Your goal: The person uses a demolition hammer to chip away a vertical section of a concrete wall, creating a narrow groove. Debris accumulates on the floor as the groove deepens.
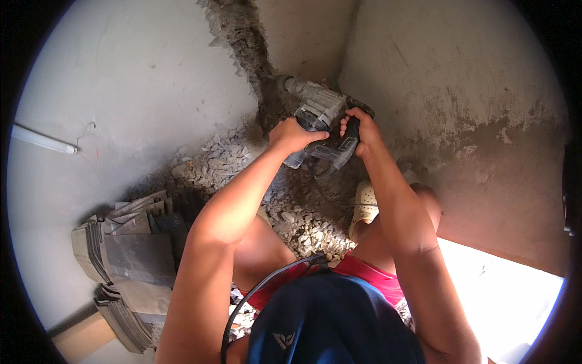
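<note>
The left hand (296,136) clasps the side of the drill (322,102) and the right hand (364,128) wraps its rear handle (347,145) — probably sharing weight and steadying it — with the tool between them, nose pointing beyond the left hand toward a rough groove (244,41).

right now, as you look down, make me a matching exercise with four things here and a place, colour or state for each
1. power tool
2. shoe
3. shorts
4. stacked sheets

A. cream, dotted with holes
B. lower left of the picture
C. held by left hand and right hand
D. red

Pairs: 1-C, 2-A, 3-D, 4-B
</note>
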Demonstrator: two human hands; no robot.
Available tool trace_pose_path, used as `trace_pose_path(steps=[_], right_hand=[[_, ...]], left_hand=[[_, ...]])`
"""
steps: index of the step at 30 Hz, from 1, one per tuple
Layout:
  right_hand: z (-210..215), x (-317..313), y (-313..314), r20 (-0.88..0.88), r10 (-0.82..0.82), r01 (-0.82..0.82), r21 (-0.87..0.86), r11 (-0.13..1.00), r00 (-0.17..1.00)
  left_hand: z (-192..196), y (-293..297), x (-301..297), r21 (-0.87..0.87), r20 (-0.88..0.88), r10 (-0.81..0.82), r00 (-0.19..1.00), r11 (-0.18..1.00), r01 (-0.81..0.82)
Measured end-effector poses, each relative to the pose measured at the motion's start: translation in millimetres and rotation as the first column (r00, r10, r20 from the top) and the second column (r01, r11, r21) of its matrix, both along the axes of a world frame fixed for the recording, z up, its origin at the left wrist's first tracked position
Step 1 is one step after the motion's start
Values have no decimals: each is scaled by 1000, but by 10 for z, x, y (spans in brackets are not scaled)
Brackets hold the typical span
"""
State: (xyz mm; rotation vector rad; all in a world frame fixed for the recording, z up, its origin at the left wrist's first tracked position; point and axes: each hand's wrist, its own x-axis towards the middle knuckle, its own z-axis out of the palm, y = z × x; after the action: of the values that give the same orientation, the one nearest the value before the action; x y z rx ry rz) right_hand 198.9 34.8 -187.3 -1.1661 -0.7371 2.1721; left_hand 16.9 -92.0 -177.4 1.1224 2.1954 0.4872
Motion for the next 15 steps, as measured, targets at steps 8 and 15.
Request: trace_pose_path(steps=[8,15], right_hand=[[-12,-3,60,1,-9,9,55,998,1000],[113,-130,373,49,18,-22,72,997,999]], left_hand=[[122,45,139,-25,7,86,996,996,-86],[62,239,88,-25,100,132,986,991,-130]])
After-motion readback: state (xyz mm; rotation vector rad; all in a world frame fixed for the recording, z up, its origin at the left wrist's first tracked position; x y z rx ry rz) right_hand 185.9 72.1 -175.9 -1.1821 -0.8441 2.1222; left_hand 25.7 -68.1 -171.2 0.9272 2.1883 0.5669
